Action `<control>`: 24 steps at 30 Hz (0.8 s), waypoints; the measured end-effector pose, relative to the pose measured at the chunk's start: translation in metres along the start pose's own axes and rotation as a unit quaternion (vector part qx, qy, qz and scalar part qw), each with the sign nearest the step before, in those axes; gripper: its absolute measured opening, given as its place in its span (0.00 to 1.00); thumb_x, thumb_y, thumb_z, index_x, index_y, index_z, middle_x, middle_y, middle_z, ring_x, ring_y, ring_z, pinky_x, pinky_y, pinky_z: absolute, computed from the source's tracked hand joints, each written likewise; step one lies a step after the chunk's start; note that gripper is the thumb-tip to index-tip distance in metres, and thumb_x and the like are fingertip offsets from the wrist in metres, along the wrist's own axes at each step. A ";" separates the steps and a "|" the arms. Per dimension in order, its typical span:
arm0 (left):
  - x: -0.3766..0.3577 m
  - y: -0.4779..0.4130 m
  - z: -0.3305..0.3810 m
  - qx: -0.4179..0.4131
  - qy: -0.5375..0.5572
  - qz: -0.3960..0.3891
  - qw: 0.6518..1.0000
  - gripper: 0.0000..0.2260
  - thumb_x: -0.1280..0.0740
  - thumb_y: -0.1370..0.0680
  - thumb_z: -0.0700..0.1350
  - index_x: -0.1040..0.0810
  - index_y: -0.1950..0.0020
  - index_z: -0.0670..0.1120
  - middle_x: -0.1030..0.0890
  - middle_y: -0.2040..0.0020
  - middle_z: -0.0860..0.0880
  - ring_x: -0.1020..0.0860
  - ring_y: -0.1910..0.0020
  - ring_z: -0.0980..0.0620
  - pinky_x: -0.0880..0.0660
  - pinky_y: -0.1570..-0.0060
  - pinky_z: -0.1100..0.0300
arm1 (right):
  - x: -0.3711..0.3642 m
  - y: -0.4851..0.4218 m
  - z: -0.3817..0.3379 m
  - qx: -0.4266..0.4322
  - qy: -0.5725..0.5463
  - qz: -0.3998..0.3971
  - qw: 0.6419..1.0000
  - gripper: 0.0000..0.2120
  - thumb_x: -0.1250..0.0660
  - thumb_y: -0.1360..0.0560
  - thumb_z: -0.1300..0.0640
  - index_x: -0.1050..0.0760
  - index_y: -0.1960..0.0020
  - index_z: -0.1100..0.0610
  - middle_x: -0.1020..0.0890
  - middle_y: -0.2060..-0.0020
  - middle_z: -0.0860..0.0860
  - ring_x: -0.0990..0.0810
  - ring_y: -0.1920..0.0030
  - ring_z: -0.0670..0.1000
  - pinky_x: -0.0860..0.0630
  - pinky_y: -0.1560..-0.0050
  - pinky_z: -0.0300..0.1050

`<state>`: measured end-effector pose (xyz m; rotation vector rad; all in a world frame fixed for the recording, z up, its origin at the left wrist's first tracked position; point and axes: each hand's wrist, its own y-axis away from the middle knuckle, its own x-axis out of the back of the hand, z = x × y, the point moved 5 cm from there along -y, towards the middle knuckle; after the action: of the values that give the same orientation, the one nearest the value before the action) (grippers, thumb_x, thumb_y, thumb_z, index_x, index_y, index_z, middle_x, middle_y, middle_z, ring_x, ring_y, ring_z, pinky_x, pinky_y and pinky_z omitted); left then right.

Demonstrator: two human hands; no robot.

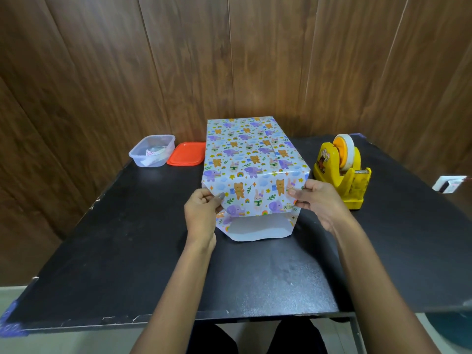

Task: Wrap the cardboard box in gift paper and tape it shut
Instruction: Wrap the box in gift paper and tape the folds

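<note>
The box (251, 152) stands in the middle of the black table (127, 238), fully covered by gift paper printed with bears, elephants and rabbits; no cardboard shows. At its near end the top flap (258, 198) is folded down, and a white bottom flap (258, 231) lies on the table. My left hand (203, 213) pinches the flap's left edge between thumb and fingers. My right hand (315, 200) pinches the flap's right edge. A yellow tape dispenser (342, 169) with a white roll stands to the right of the box.
A transparent plastic container (152, 150) with paper scraps and its orange lid (187, 153) sit at the back left. A wood-panelled wall rises behind the table. A small white object (449, 185) lies past the table's right edge.
</note>
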<state>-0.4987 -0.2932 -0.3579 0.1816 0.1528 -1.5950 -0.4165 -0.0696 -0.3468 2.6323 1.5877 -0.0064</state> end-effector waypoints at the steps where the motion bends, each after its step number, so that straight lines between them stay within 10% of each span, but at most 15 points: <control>1: -0.002 0.001 -0.003 0.005 -0.016 -0.006 1.000 0.06 0.32 0.26 0.32 0.23 0.59 0.42 0.19 0.59 0.43 0.22 0.58 0.46 0.23 0.52 0.50 | 0.001 -0.001 0.001 0.005 -0.005 0.001 1.000 0.06 0.32 0.27 0.67 0.22 0.54 0.58 0.16 0.61 0.48 0.17 0.64 0.43 0.22 0.66 0.34; 6: -0.001 -0.006 -0.007 -0.027 -0.087 0.013 0.996 0.07 0.32 0.26 0.34 0.23 0.62 0.42 0.19 0.60 0.45 0.21 0.59 0.48 0.23 0.52 0.51 | 0.002 -0.006 0.009 0.031 0.007 0.033 0.999 0.07 0.30 0.29 0.68 0.21 0.58 0.57 0.16 0.57 0.52 0.17 0.57 0.49 0.19 0.55 0.43; 14: -0.004 -0.009 -0.029 -0.005 -0.116 0.017 0.993 0.10 0.32 0.26 0.33 0.25 0.66 0.42 0.22 0.66 0.48 0.22 0.73 0.59 0.25 0.62 0.61 | -0.002 -0.010 0.031 0.020 0.037 0.107 0.993 0.13 0.29 0.29 0.66 0.27 0.70 0.63 0.20 0.67 0.55 0.21 0.67 0.47 0.27 0.71 0.31; 19: -0.005 -0.004 -0.026 -0.029 -0.225 0.099 0.969 0.06 0.35 0.25 0.37 0.24 0.62 0.44 0.20 0.60 0.48 0.22 0.61 0.50 0.30 0.63 0.60 | -0.004 -0.011 0.032 0.034 0.094 0.147 0.984 0.18 0.29 0.28 0.62 0.30 0.73 0.60 0.24 0.74 0.53 0.25 0.78 0.37 0.31 0.73 0.31; 24: -0.001 0.013 -0.006 -0.158 -0.379 0.208 0.887 0.17 0.26 0.30 0.47 0.29 0.49 0.43 0.29 0.45 0.43 0.30 0.46 0.40 0.32 0.52 0.49 | -0.002 -0.012 0.032 0.043 0.130 0.155 0.978 0.19 0.29 0.28 0.61 0.30 0.75 0.56 0.19 0.66 0.54 0.20 0.67 0.47 0.25 0.66 0.39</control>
<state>-0.4860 -0.2910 -0.3632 -0.6302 -0.2264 -1.0915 -0.4269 -0.0677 -0.3790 3.0235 1.2391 0.3031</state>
